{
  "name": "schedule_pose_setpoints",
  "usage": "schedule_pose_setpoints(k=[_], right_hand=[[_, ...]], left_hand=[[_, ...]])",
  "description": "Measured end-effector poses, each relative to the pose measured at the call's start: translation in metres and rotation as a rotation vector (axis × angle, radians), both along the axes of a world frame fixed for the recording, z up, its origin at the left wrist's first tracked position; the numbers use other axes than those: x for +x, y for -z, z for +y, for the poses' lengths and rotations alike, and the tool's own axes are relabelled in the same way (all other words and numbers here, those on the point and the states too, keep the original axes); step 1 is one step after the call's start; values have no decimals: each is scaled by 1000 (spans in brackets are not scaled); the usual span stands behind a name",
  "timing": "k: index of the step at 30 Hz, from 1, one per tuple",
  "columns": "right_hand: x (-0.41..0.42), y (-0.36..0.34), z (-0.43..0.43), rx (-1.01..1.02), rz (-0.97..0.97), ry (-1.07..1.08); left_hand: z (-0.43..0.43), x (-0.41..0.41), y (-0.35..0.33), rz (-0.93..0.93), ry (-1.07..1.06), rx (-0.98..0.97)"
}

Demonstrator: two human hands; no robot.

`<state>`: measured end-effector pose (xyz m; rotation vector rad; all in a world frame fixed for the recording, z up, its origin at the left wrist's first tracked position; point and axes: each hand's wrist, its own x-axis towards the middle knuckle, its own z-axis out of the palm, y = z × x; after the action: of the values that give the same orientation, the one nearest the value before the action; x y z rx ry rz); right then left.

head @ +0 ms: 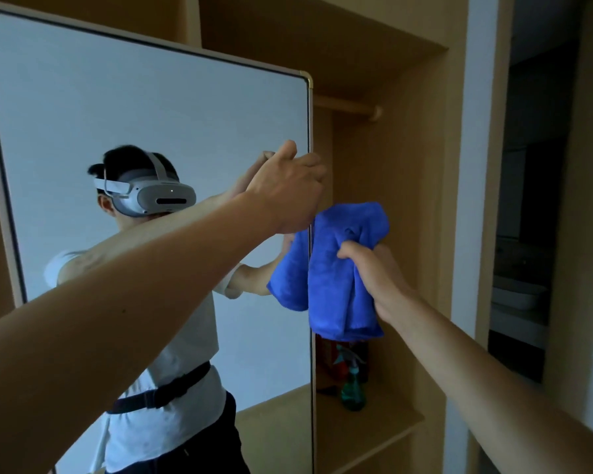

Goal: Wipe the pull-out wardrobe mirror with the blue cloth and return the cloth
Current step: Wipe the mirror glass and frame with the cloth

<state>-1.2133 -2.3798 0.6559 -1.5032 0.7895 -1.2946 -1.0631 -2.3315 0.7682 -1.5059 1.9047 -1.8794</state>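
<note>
Glass lies at about nine o'clock from the blue cloth (343, 268), which hangs bunched in the right hand (370, 268) just past the mirror (151, 114)'s outer vertical edge — fingers curled tight round its middle, folds drooping toward six. The left hand (288, 189) is curled over that same tall edge at roughly eleven o'clock from the cloth, seemingly steadying the panel. The right hand is nearer the work, I judge — a short sweep leftward should put cloth on glass.
</note>
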Motion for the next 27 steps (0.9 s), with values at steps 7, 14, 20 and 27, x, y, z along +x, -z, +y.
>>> schedule_pose_setpoints(k=[7,14,20,27], right_hand=[[-2,35,-15,53,109,-59],[-1,-5,-31,-24,23,-114],[5,-54,-42,-108,-116,-196],[3,-48,-61,-77,-81,-306]], left_hand=[[-4,-1,-18,-21,-78,-22],[-3,-11,-25,-50,-162,-33],[-5,-11,-29,-26,-186,-60],[-7,-8,-43,13,-255,-124]])
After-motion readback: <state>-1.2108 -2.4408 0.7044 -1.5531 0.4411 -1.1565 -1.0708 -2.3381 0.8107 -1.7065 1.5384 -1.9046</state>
